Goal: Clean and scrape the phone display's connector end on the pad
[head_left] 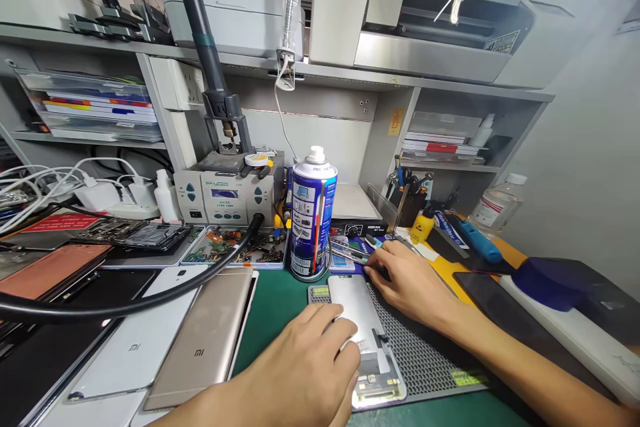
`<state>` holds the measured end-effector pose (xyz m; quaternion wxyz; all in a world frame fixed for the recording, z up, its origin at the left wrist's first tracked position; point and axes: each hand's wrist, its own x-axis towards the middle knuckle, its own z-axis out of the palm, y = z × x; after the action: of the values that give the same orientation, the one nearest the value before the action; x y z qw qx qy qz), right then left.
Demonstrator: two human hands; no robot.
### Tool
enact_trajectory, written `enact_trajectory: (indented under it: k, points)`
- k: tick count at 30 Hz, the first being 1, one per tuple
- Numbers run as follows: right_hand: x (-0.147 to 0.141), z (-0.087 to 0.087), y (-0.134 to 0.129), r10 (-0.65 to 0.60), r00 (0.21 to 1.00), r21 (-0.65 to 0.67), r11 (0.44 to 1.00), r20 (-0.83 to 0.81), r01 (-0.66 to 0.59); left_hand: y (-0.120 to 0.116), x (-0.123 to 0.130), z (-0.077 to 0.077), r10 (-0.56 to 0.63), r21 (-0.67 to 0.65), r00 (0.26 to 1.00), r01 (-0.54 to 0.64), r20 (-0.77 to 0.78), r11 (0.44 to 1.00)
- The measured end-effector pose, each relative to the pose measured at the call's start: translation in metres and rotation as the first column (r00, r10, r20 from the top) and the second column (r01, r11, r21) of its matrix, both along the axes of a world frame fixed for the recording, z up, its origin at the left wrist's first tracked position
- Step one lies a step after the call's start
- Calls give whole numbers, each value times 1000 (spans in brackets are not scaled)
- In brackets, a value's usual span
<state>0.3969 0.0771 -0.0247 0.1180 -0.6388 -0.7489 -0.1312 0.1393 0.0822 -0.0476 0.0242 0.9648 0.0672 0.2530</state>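
Note:
A phone screen assembly [353,300] with its silvery back up lies on a dark perforated mat [425,347]. My left hand [313,360] rests over its left edge, fingers bent; whether the fingertips pinch anything is hidden. My right hand [400,273] reaches past the top right of the assembly, fingers curled down by the tweezers [350,251] and small tools. What its fingertips touch is too hidden to tell. A blue spray can [313,213] with a white nozzle stands upright just beyond the assembly.
Xiaomi phone backs [200,340] lie at the left, with a thick black hose [165,307] arching over them. A soldering station [230,193] and a tray of parts [195,257] stand behind. At the right are a yellow bottle [423,225], a blue tool [480,240] and a clear bottle [495,207].

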Motion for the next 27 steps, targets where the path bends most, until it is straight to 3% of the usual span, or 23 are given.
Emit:
enact_trajectory:
  k: [6, 17, 22, 27]
  points:
    - [0, -1, 0, -17, 1000, -16, 1000, -2, 17, -3, -2, 4, 14, -5, 1000, -14, -23, 1000]
    - [4, 3, -1, 62, 997, -12, 998, -52, -63, -3, -5, 8, -4, -24, 997, 2, -75, 1000]
    - [5, 10, -6, 90, 969, 55, 995, -230, -79, -3, -5, 11, 0, -33, 996, -3, -93, 999]
    - [-2, 31, -27, 126, 864, 217, 976, -487, -20, -1, -4, 13, -9, -50, 992, 3, -122, 999]
